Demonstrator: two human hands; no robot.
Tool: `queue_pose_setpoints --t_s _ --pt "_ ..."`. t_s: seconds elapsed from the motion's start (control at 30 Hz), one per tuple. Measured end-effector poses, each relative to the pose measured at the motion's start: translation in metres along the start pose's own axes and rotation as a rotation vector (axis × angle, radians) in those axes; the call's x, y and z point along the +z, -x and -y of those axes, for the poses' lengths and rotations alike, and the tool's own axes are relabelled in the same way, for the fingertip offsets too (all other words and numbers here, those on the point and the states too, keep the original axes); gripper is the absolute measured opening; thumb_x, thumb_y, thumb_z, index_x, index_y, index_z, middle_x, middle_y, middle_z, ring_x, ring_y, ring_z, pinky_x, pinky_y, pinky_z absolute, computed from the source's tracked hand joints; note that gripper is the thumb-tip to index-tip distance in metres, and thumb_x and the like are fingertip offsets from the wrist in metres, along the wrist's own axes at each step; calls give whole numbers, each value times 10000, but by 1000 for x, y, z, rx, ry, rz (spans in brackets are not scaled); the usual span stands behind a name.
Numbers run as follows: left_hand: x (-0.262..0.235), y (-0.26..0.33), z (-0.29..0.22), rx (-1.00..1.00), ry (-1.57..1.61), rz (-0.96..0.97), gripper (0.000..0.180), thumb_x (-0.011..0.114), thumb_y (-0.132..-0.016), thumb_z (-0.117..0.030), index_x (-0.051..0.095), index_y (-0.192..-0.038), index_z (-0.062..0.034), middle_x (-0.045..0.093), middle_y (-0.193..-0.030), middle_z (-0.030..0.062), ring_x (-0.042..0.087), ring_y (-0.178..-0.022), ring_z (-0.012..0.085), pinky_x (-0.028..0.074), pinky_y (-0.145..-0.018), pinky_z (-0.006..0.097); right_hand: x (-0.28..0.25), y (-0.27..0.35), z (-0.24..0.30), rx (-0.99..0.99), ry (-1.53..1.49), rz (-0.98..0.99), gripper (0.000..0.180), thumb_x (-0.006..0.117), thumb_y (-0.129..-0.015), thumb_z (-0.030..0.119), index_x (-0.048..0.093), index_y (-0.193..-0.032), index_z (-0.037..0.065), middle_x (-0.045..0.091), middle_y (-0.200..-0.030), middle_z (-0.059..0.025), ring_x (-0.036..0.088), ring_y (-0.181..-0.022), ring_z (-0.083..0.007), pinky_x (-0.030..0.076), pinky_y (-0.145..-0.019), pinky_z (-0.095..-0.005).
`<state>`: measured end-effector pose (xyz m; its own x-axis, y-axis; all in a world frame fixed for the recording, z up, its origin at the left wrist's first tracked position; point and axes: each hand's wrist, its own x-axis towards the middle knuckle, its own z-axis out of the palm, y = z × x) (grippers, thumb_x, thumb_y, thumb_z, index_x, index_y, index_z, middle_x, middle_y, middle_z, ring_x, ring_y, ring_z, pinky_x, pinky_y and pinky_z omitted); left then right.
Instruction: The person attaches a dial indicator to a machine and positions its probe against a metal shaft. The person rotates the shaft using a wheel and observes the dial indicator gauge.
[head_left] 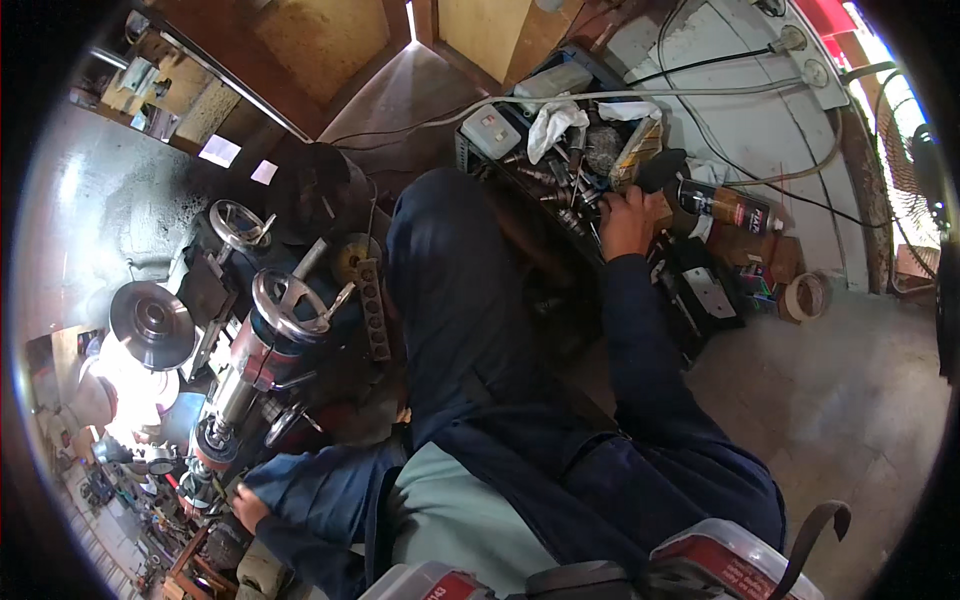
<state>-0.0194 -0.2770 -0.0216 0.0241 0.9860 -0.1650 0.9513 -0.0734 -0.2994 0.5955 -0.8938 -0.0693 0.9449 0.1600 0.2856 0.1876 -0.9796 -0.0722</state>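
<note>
A lathe (250,350) fills the left of the scene, its handwheels facing up and a round steel disc (152,322) lying just left of it under a bright glare. The floor (840,400) spreads grey across the right. At the far middle, a dark crate (480,160) sits on the floor, crammed with tools, a white rag (552,122) and a grey switch box (490,130). A grey cable (640,95) runs across the crate's far rim toward the wall. A spray can (725,205) lies on its side just right of the crate, and a tape roll (803,297) rests farther right on the floor.

The right hand (630,220) reaches from a blue sleeve into the crate's right end, fingers curled among the metal bits (560,195); they seem closed on something small, but clutter hides what, so I cannot tell. A black handle (660,168) rises just beyond the knuckles.

The left hand (248,505) is near at lower left, beside the lathe's near end by the cluttered surface (130,500). It is small and dim there, and whether its fingers are spread or gripping cannot be made out.
</note>
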Motion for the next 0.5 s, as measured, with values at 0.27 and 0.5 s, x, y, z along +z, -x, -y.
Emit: queue_pose_setpoints --t_s 0.27,0.5 --pt "-92 166 -154 181 -336 75 667 579 -891 -572 507 -1429 -184 268 -1603 78 14 -1494 425 165 -1074 753 9 -63 49 368 95 489 422 740 -816 450 743 -1026 84 704 -1064 -181 683 -974 -367 546 -839 -469" --pt "-88 176 -161 707 443 464 403 649 -921 -319 636 -1188 -17 731 -1053 117 695 -939 327 457 -994 394 10 -77 37 349 77 640 469 741 -808 411 723 -1062 17 685 -1136 -205 661 -1050 -377 534 -873 -486"
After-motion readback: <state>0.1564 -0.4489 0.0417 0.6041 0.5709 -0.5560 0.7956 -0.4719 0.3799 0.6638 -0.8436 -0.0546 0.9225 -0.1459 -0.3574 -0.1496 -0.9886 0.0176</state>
